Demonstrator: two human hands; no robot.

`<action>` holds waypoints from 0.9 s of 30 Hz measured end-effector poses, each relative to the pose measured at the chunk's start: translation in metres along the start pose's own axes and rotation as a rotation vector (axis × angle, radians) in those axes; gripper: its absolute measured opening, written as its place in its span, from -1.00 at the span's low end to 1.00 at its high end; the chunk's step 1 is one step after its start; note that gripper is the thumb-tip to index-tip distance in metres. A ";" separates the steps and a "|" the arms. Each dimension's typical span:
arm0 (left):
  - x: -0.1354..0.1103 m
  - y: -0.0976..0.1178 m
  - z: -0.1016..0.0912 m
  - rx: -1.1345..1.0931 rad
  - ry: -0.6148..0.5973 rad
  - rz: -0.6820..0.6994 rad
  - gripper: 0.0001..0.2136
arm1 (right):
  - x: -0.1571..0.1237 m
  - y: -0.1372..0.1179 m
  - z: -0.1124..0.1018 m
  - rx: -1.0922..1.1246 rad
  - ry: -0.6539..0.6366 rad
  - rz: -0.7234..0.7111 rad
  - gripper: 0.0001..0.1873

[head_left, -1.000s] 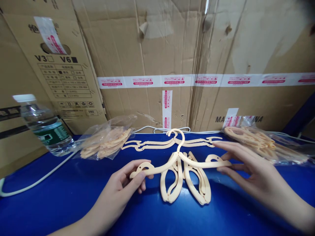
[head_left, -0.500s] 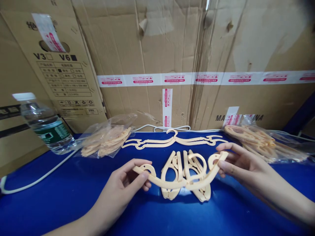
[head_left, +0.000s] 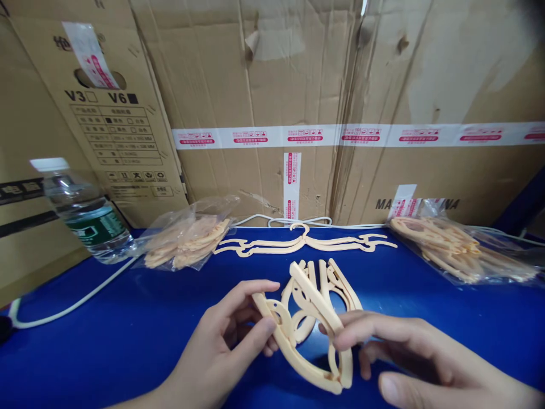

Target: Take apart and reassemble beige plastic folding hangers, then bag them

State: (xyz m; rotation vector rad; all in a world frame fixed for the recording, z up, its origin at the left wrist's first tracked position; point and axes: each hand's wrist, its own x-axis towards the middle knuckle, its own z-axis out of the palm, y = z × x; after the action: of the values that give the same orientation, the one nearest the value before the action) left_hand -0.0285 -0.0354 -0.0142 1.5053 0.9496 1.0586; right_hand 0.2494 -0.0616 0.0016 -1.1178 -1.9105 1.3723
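Observation:
A cream plastic folding hanger point(head_left: 303, 363) is bent into a V, its joint toward me and its arms pointing away. My left hand point(head_left: 230, 329) pinches the left arm between thumb and fingers. With fingertips on the outer side of the right arm, my right hand point(head_left: 409, 346) keeps its thumb well apart, not closed around it. Just behind, partly covered by the held hanger, more folded hangers point(head_left: 346, 284) lie on the blue table point(head_left: 162, 318). Farther back lies an unfolded hanger point(head_left: 272, 246), arms spread and hook pointing away.
Clear plastic bags of folded hangers lie at left point(head_left: 187, 244) and right point(head_left: 451, 250). A water bottle point(head_left: 91, 216) leans at the far left. White cable point(head_left: 76, 307) runs along the table's left side. Cardboard boxes point(head_left: 264, 182) wall off the back.
The held hanger's arms have folded from a wide spread to a narrow V. My right hand has moved left and toward me, and its thumb has come off the hanger.

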 end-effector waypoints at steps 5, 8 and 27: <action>-0.001 -0.001 0.001 -0.053 0.031 0.046 -0.57 | -0.004 0.013 0.003 0.025 0.008 -0.028 -0.59; -0.004 0.001 0.003 -0.105 0.107 0.053 -0.58 | -0.004 0.015 0.002 0.037 0.040 -0.012 -0.56; -0.018 0.007 -0.001 0.074 -0.058 0.070 -0.56 | -0.002 0.018 0.004 0.225 0.009 -0.032 -0.52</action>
State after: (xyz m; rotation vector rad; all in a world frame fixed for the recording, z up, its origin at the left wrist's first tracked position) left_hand -0.0341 -0.0529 -0.0100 1.6317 0.9104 1.0333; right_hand 0.2533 -0.0625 -0.0165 -0.9784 -1.7097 1.5185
